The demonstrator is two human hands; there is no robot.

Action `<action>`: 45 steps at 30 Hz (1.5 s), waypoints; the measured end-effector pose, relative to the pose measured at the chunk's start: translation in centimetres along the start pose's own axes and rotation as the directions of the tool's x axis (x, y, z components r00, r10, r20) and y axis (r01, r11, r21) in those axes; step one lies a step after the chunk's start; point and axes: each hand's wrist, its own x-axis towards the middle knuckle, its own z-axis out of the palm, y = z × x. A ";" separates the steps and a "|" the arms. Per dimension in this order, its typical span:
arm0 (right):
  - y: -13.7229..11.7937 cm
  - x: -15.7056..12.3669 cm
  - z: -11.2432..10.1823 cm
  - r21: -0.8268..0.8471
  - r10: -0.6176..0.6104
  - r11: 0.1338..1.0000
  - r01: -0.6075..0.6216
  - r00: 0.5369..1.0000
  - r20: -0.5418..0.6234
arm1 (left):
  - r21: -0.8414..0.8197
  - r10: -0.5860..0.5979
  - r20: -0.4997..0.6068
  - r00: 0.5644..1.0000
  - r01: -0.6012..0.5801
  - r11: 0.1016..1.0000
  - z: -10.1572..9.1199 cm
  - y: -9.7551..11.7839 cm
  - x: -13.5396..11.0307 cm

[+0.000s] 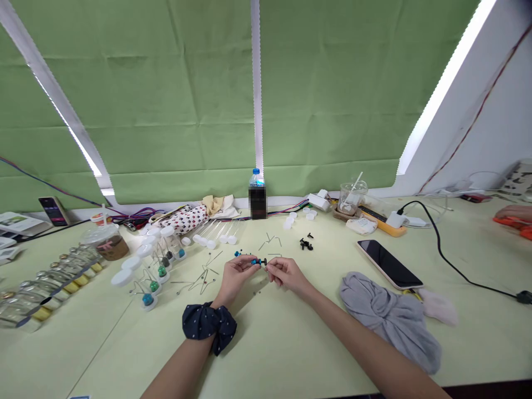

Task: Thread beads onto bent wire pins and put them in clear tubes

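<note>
My left hand (236, 275) pinches a small blue bead piece with a black tip (257, 261) above the pale green table (291, 343). A dark dotted scrunchie (209, 325) sits on that wrist. My right hand (286, 273) is closed in a pinch right beside the piece, fingertips at its black end. Bent metal wires (203, 280) lie on the table just left of my hands. Small black parts (306, 243) lie beyond the right hand.
Clear tubes with coloured beads (154, 277) and small jars (54, 277) line the left. A water bottle (257, 195), white caps (297, 217), a plastic cup (351, 198), a phone (388, 264), grey cloth (390, 318) and a black cable (453, 260) lie around. Another person's hand (515, 213) is at far right.
</note>
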 end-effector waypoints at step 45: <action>0.6 -0.1 0.0 -0.030 0.032 0.999 -0.030 0.998 0.057 | 0.019 -0.002 -0.019 1.000 0.002 1.000 0.0 0.0 -0.1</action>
